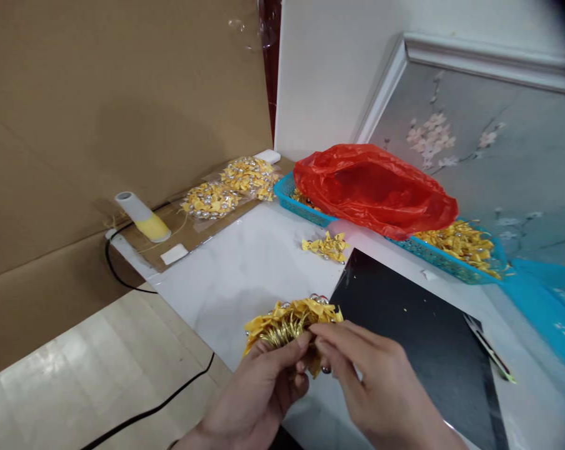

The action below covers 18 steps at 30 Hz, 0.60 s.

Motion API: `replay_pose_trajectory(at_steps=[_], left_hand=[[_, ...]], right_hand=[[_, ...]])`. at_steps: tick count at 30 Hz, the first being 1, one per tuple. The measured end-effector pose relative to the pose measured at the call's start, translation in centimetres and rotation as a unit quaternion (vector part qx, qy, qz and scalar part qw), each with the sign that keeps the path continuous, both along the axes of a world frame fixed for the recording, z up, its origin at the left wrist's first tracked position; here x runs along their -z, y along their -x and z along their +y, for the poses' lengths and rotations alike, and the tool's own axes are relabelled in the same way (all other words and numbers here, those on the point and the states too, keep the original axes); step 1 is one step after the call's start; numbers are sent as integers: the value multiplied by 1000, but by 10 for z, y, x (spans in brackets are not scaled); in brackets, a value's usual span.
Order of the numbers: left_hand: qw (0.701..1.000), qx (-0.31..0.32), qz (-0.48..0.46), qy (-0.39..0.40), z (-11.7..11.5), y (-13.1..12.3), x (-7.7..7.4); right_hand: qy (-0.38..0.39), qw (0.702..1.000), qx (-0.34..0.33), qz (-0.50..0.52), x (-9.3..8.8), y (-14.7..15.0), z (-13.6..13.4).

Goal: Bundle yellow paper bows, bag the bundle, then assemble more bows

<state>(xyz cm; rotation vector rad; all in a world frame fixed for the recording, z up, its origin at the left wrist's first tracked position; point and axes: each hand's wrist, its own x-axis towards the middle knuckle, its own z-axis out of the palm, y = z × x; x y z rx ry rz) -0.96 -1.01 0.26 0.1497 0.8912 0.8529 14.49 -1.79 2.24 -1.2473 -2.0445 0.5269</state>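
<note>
Left hand (259,387) closest, at about 7 o'clock of the bundle (282,328) — it grasps a bunch of yellow bows, silver beads and gold cord loops, thumb across the loops. Right hand (376,369) comes in from 4 o'clock, thumb and forefinger pinched at the bundle's near right edge; exactly what they nip is hidden by the fingers. Bundle is held up over the white tabletop (235,269).

Containers, bearings from the bundle. At 1 to 2 o'clock, blue mesh basketwork (451,265), yellow bows and beads heaped in its right end, more pieces just showing at the left. Red plastic bag (423,206) lies across its middle, mouth gaping — contents not visible; cannot tell whether one basket or two lie beneath. At 11 o'clock, clear bags (200,215) on cardboard (170,240), packed with beaded yellow bows.

Loose bow cluster (327,247) near 1 o'clock. Spool (144,219), yellow thread, at 10. Black sheet (404,331) at 3, slim metal tool (489,347) across its far-right edge.
</note>
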Motion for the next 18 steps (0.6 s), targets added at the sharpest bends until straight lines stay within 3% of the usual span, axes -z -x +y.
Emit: replay_pose_trajectory(at_steps=[3,5,11,15,18], left_hand=[[1000,0,-7,8,-1,4,1],[1000,1,-8,16,-1,7,1],[999,-22,-19,19,-3,17,0],[999,-43,-14,22,-4,26,1],[998,-50,-13,21,-4,31,1]], right_hand=[[23,997,73,-19,-13,-17,23],[13,989,127,-80,-11,-26,48],[15,964,165,-207,27,-22,112],[29,954,191,-231,47,-9,125],[35,963,178,-201,53,-8,129]])
